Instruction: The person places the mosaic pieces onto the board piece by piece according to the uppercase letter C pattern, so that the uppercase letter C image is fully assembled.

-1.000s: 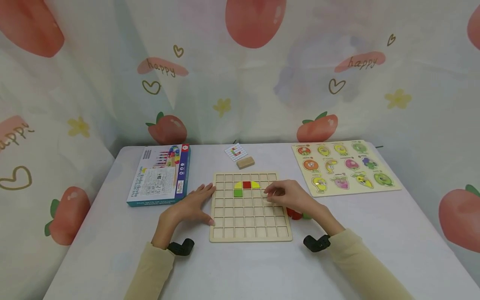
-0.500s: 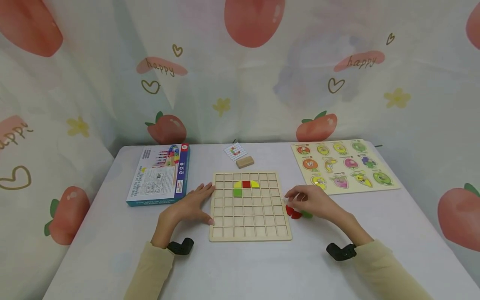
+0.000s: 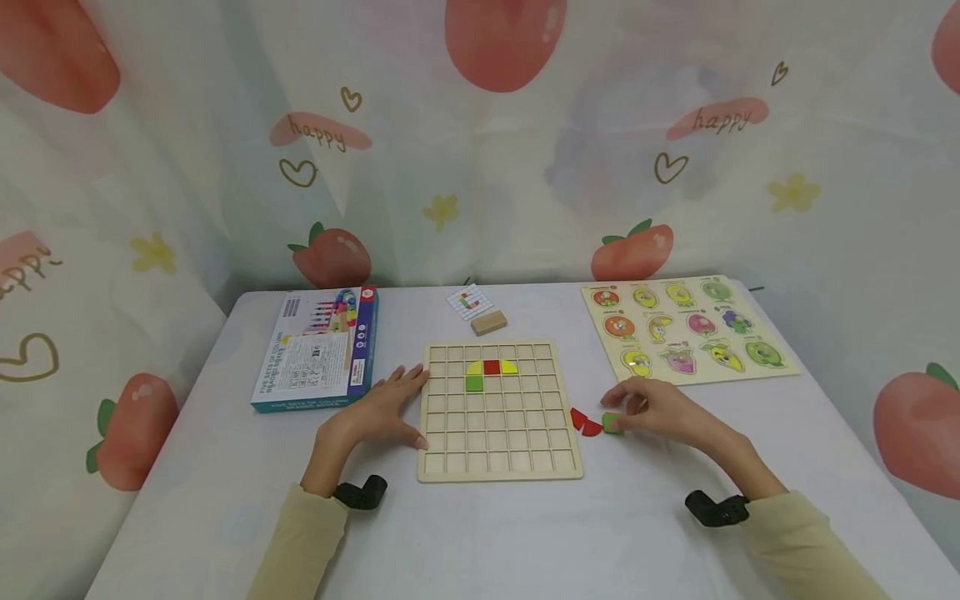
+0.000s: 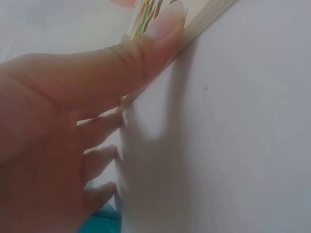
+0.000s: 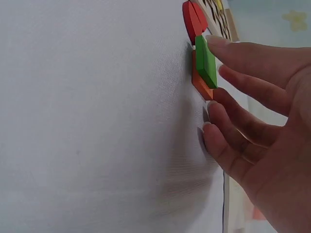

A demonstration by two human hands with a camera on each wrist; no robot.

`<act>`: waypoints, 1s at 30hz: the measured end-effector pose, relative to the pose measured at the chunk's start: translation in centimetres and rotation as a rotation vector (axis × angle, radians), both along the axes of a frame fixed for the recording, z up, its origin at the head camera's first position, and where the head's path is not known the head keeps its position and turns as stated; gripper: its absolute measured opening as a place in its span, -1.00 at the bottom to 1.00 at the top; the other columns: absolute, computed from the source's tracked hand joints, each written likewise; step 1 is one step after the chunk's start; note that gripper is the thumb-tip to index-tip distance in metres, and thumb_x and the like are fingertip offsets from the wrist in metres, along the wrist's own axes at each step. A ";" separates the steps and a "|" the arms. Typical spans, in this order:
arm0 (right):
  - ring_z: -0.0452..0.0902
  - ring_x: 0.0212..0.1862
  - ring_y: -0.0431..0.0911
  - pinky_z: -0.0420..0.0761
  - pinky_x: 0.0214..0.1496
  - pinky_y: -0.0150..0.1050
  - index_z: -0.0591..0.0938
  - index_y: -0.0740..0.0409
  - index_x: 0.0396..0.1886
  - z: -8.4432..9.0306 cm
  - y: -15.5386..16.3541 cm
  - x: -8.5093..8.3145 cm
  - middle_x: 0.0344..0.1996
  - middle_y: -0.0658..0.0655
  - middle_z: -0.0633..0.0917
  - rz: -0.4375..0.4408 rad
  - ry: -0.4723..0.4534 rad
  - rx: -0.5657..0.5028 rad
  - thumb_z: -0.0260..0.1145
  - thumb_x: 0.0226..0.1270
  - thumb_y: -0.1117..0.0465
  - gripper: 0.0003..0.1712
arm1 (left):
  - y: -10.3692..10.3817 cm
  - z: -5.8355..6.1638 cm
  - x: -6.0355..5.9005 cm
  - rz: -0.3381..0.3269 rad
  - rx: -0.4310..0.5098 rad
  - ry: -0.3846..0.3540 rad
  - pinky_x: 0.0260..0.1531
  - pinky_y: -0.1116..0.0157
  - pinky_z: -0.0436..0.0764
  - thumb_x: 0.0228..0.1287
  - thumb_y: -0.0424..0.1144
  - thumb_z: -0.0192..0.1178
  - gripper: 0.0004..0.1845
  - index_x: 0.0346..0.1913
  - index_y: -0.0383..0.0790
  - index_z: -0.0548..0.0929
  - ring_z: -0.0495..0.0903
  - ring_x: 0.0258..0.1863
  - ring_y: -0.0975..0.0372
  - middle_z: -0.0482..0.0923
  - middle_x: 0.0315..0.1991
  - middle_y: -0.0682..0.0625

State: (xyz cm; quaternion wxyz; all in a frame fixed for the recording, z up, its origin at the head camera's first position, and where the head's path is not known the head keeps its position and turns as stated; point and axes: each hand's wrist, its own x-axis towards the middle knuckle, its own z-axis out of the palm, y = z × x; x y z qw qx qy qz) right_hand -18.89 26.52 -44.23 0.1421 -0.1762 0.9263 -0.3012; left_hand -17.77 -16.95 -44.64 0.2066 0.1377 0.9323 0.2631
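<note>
Pick-up step: right hand (image 3: 660, 410), fingers slightly bent, touches green tile (image 3: 612, 422) beside grid board (image 3: 500, 467); nothing gripped yet. Left hand (image 3: 375, 414) flat, steadying board. Next: pinch tile cleanly.

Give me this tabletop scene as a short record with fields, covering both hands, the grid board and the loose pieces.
left hand: rests flat at the left edge of the grid board, holding nothing
right hand: fingers on the green tile, right of the board
grid board: wooden, lying flat
pieces in board: yellow, red, yellow in a row, green square below
green tile: lies on an orange tile
red pieces: loose beside the green tile
box: left of board
fruit puzzle: far right
</note>
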 end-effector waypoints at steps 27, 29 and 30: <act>0.63 -0.26 -0.18 0.64 -0.19 -0.45 0.69 0.04 -0.16 -0.4 -2.2 -0.6 -0.34 -0.02 0.72 -0.016 0.046 -0.129 0.38 0.26 0.18 -0.84 | 0.0 0.1 0.1 -0.002 -0.039 -0.011 0.50 -0.19 -0.28 -0.16 -0.02 0.56 0.20 0.55 -0.03 0.05 -0.29 0.59 -0.01 -0.12 0.59 0.03; 0.65 -0.25 -0.17 0.65 -0.18 -0.45 0.69 0.08 -0.11 -0.5 -2.7 -0.8 -0.32 0.02 0.72 -0.003 0.038 -0.163 0.36 0.28 0.18 -0.80 | 0.0 0.1 0.1 -0.005 -0.048 -0.013 0.50 -0.19 -0.28 -0.16 0.00 0.56 0.21 0.55 -0.02 0.04 -0.29 0.59 -0.01 -0.13 0.59 0.04; 0.65 -0.24 -0.16 0.65 -0.20 -0.44 0.68 0.08 -0.09 -0.5 -3.0 -0.8 -0.31 0.04 0.72 -0.002 0.027 -0.181 0.36 0.28 0.18 -0.78 | 0.0 0.1 0.1 -0.007 -0.048 -0.011 0.49 -0.20 -0.27 -0.16 -0.01 0.56 0.21 0.55 -0.03 0.05 -0.28 0.58 -0.02 -0.12 0.59 0.03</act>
